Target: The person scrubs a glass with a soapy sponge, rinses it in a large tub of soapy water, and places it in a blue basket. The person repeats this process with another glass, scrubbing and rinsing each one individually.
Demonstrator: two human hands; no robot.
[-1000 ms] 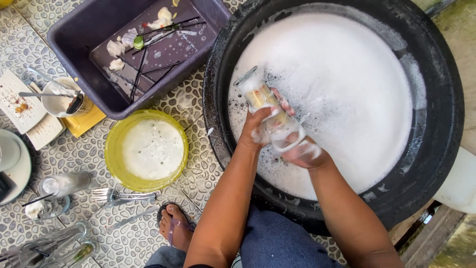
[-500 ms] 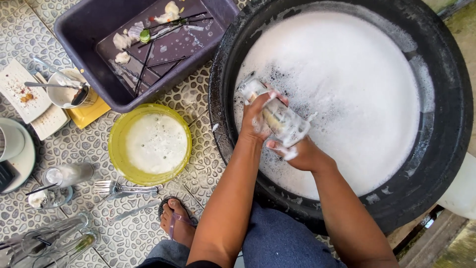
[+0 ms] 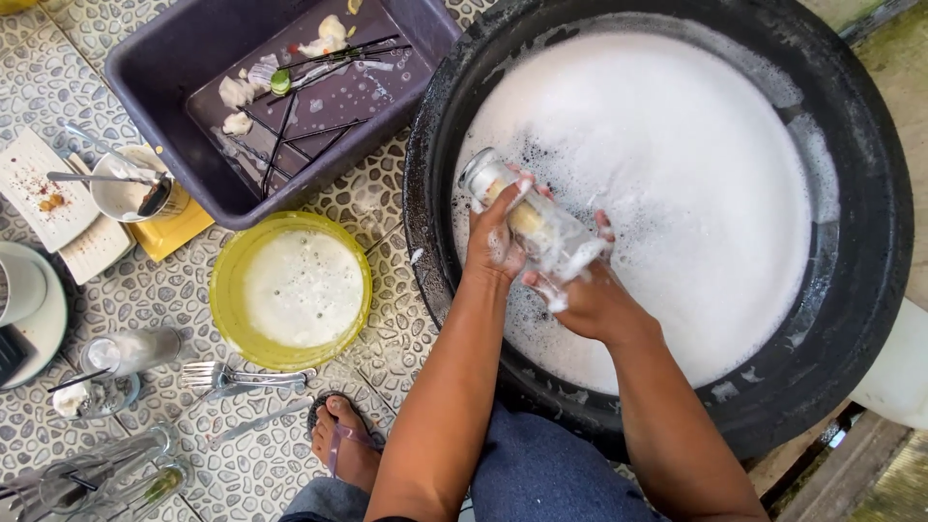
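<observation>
- Suds coat the clear glass (image 3: 534, 224) I hold in both hands over the black tub (image 3: 870, 251): left hand (image 3: 498, 242) wrapped round its upper part, right hand (image 3: 585, 300) cupping its base.
- Slippery grip could drop it and crack it on the rim.
- Pebble-tiled floor (image 3: 387, 319) beside me holds a yellow bowl (image 3: 290, 290), forks (image 3: 227, 375) and a purple bin (image 3: 193, 58).

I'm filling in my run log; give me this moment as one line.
left hand: grips glass | right hand: holds glass base | glass: tilted, soapy, above foam | black tub: full of suds | yellow bowl: beside tub
</observation>
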